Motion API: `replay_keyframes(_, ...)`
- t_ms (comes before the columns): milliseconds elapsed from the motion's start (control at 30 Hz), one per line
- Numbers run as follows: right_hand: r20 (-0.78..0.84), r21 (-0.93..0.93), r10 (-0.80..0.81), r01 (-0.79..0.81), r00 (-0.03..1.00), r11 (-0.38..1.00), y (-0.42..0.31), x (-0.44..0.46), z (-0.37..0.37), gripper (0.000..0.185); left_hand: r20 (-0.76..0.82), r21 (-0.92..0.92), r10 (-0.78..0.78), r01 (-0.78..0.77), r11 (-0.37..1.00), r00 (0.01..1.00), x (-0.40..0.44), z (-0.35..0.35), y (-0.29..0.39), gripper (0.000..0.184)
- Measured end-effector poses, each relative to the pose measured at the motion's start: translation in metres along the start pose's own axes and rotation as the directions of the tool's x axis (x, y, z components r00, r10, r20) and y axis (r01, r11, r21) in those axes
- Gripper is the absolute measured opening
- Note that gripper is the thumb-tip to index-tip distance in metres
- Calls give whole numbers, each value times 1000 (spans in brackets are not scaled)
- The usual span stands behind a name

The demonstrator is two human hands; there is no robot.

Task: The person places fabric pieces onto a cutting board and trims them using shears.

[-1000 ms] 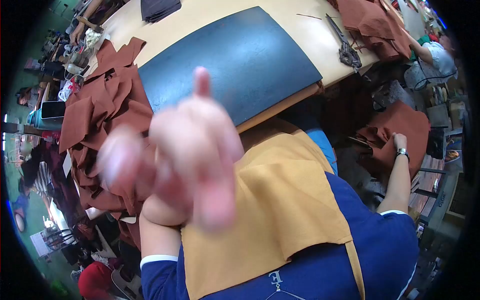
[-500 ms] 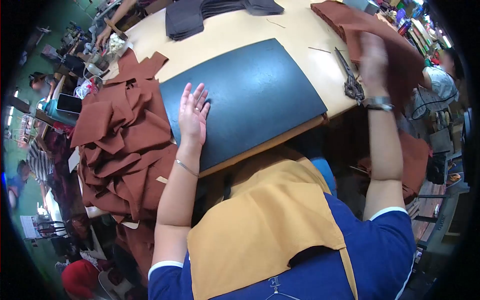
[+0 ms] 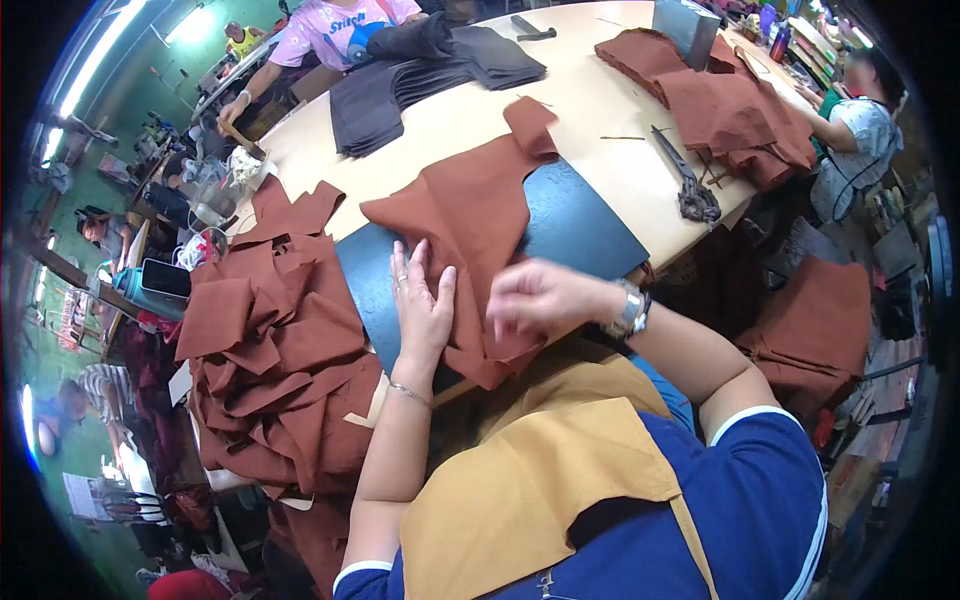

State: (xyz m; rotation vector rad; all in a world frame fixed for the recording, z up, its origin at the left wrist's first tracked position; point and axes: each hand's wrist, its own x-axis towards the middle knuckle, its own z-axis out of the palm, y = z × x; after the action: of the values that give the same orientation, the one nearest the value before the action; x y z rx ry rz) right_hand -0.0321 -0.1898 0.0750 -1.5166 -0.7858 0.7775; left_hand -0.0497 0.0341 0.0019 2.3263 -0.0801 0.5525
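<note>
A rust-brown cloth piece (image 3: 462, 215) lies across the dark blue board (image 3: 580, 222), its lower end over the board's near edge. My left hand (image 3: 422, 310) rests at the cloth's left edge with its fingers apart, partly over the board. Over the lower right part of the cloth is my right hand (image 3: 540, 300), its fingers bent together and blurred; whether they pinch the cloth is unclear. Left of the board, a large heap of rust-brown pieces (image 3: 290, 350) covers the table edge.
Dark grey cloth stacks (image 3: 420, 85) lie at the back of the table (image 3: 590, 100). Dark-handled scissors (image 3: 685, 180) and another brown pile (image 3: 730, 110) are at the right. Co-workers (image 3: 335, 30) sit at the far side and at the right (image 3: 865, 125).
A brown cloth piece now lies on the board, which was bare. My right hand has come from the right-hand pile to this cloth. My left hand has shifted slightly right and down.
</note>
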Motion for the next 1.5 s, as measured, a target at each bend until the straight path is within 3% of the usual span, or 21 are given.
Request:
replay_keyframes(33, -159, -137, -130, 108, 979, 985, 10, 3, -17, 22, 2, 61, -11, 11, 998, 1000, 0, 2, -1, 59)
replay_keyframes(100, -448, -541, -295, 7, 844, 841, 29, 4, -55, 26, -15, 11, -123, 123, 992, 992, 4, 1, -4, 65)
replay_keyframes(200, -692, -528, -244, -246, 680, 813, 67, 0, -96, 28, 4, 44, -256, 256, 966, 967, 15, -7, -1, 77)
replay_keyframes(233, -703, -475, -238, -194, 670, 858, 77, 1, -101, 29, 11, 32, -283, 282, 959, 959, 21, -12, 2, 80)
replay_keyframes(300, -720, -367, -225, -85, 657, 926, 88, 4, -110, 30, 25, -488, -345, 313, 815, 938, 36, 5, -21, 81)
replay_keyframes(333, -697, -444, -211, -182, 685, 877, 75, 1, -102, 33, 42, -706, -363, 285, 649, 931, 46, 8, -21, 82)
replay_keyframes(433, -630, -559, -266, -189, 729, 807, 64, -1, -95, 36, 304, -608, -353, 465, 643, 885, 66, -2, -13, 78)
replay_keyframes(567, -589, -511, -293, -67, 753, 857, 75, 0, -100, 40, 208, -353, -218, 282, 892, 953, 92, 20, -9, 68)
replay_keyframes(600, -539, -608, -324, -93, 777, 789, 70, -1, -100, 43, 70, -66, -189, 193, 979, 980, 94, 24, -5, 73)
replay_keyframes(700, -481, -732, -428, -83, 765, 676, 71, -2, -96, 38, 118, 247, -337, 301, 921, 934, 88, 37, 7, 79)
replay_keyframes(767, -439, -758, -399, -93, 805, 646, 68, -6, -96, 36, 155, 519, -247, 134, 844, 957, 73, 50, 1, 73)
replay_keyframes(833, -391, -796, -476, -29, 788, 605, 78, -3, -102, 35, 129, 484, -179, 95, 870, 976, 69, 47, 10, 59)
replay_keyframes(867, -443, -714, -423, -26, 791, 700, 83, -3, -104, 32, 130, 438, -158, 86, 895, 979, 70, 45, 10, 54)
replay_keyframes(933, -516, -529, -307, -16, 799, 849, 82, -4, -105, 26, 116, 338, -114, 69, 939, 987, 76, 37, 5, 43)
replay_keyframes(1033, -677, -76, -244, 264, 694, 962, 86, 4, -114, 18, -109, 62, -206, 213, 975, 973, 85, 25, 1, 38)
replay_keyframes(1067, -704, 15, -256, 375, 662, 927, 96, 13, -127, 12, -179, 69, -182, 197, 978, 967, 90, 20, -10, 38)
replay_keyframes(1167, -752, 124, -81, 261, 654, 957, 60, 12, -136, 16, -222, 211, -150, 198, 957, 963, 104, -8, -23, 38)
replay_keyframes(1233, -716, -33, -200, 254, 669, 967, 47, 12, -141, 25, -239, 352, -105, 187, 917, 965, 102, -32, -21, 40)
replay_keyframes(1267, -706, -58, -217, 250, 674, 967, 47, 12, -143, 25, -245, 307, -138, 212, 928, 960, 101, -37, -44, 44)
replay_keyframes(1367, -630, -136, -213, 164, 747, 977, 54, 3, -142, 25, -318, 628, -192, 358, 691, 928, 78, -46, -52, 71)
replay_keyframes(1500, -581, -392, -140, -125, 802, 912, 67, -6, -117, 32, 107, 669, -127, 23, 743, 986, 46, -34, -25, 78)
